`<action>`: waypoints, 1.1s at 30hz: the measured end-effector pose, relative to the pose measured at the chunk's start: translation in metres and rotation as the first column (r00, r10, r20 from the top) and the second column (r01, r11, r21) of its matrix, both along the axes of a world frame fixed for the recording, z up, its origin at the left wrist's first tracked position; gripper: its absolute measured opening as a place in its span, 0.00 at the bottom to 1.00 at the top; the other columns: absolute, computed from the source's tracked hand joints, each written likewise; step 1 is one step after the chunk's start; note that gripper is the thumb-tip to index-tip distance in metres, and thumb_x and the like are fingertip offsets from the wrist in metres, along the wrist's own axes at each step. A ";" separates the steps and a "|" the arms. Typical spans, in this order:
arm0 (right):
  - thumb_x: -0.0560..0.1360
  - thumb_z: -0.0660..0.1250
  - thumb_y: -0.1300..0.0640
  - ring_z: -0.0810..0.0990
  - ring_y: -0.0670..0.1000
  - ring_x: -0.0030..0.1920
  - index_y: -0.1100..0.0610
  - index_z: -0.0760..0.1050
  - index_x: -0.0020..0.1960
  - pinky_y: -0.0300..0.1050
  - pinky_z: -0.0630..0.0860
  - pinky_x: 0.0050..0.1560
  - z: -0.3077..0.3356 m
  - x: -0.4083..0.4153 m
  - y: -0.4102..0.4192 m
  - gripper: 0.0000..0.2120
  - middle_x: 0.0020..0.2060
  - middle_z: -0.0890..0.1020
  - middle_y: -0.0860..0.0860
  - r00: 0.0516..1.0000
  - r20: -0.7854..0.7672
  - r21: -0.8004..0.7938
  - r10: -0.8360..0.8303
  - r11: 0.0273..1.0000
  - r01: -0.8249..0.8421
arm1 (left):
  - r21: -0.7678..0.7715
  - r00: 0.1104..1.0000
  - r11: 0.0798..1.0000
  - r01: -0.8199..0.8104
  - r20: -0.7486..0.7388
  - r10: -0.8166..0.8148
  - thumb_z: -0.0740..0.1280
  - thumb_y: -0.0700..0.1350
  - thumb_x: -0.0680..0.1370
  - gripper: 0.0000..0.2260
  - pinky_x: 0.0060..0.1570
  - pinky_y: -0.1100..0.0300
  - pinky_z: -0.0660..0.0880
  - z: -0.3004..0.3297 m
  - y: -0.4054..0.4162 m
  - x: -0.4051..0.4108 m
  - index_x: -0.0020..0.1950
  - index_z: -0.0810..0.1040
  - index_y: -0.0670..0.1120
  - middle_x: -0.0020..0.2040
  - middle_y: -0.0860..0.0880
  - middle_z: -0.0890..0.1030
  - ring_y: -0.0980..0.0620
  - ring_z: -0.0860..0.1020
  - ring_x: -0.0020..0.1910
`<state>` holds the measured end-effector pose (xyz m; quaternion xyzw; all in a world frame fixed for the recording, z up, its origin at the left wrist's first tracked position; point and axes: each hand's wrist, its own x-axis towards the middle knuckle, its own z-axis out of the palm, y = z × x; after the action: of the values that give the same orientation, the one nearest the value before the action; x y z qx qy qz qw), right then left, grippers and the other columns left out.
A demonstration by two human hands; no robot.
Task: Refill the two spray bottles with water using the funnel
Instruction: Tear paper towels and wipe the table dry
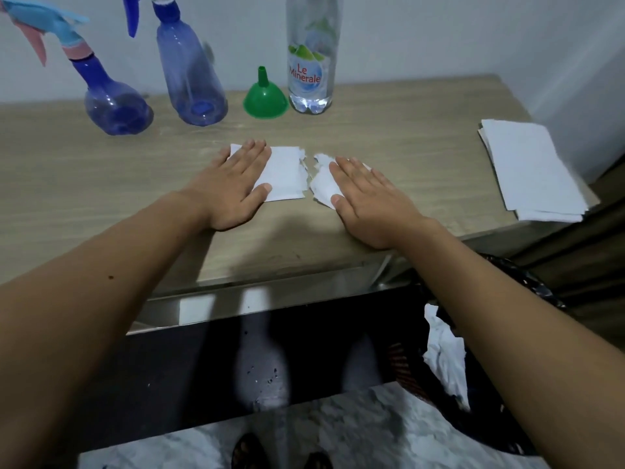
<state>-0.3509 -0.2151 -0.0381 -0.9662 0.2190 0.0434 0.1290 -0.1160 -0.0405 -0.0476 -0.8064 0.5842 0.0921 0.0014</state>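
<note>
Both hands, left and right, flat, grip spread on torn paper near bench front edge; funnel well apart at back edge.

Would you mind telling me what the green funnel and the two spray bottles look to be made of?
The green funnel looks like opaque moulded plastic with a slight sheen. Both spray bottles seem to be translucent blue plastic, since the table shows through their bodies.

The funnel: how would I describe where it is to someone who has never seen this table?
Look along the back edge of the wooden table, by the wall. Between the taller blue spray bottle and the clear water bottle sits the funnel, mouth down, spout up. It is the only green thing there, and far shorter than the bottles beside it.
</note>
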 end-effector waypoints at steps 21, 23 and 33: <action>0.89 0.47 0.46 0.38 0.50 0.85 0.55 0.43 0.86 0.48 0.37 0.84 0.001 -0.064 0.031 0.30 0.86 0.42 0.52 0.999 -0.021 0.009 0.026 1.000 -0.026 | -0.054 0.993 0.992 0.113 -0.024 -0.115 0.37 0.66 0.78 0.41 0.84 0.50 0.36 -0.006 0.022 -0.080 0.88 0.45 0.47 0.88 0.48 0.45 0.52 0.43 0.87; 0.89 0.48 0.46 0.39 0.51 0.85 0.55 0.43 0.86 0.49 0.37 0.84 -0.001 -0.070 0.035 0.30 0.86 0.43 0.52 0.999 -0.010 0.008 0.049 0.999 -0.049 | -0.059 0.994 0.993 0.106 -0.021 -0.108 0.39 0.65 0.80 0.40 0.83 0.50 0.35 -0.006 0.025 -0.088 0.88 0.46 0.47 0.88 0.48 0.45 0.52 0.43 0.87; 0.86 0.60 0.49 0.52 0.55 0.85 0.55 0.45 0.86 0.54 0.52 0.85 0.002 -0.081 0.070 0.36 0.86 0.54 0.52 0.980 0.179 0.104 0.084 0.989 -0.104 | -0.204 0.986 0.976 0.071 -0.134 -0.100 0.54 0.58 0.86 0.31 0.85 0.50 0.43 -0.009 0.033 -0.117 0.87 0.57 0.46 0.87 0.47 0.57 0.51 0.53 0.87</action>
<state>-0.4324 -0.1453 -0.0357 -0.9668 0.1581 -0.0227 0.1996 -0.2328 -0.0074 -0.0568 -0.7679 0.6231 0.0911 -0.1171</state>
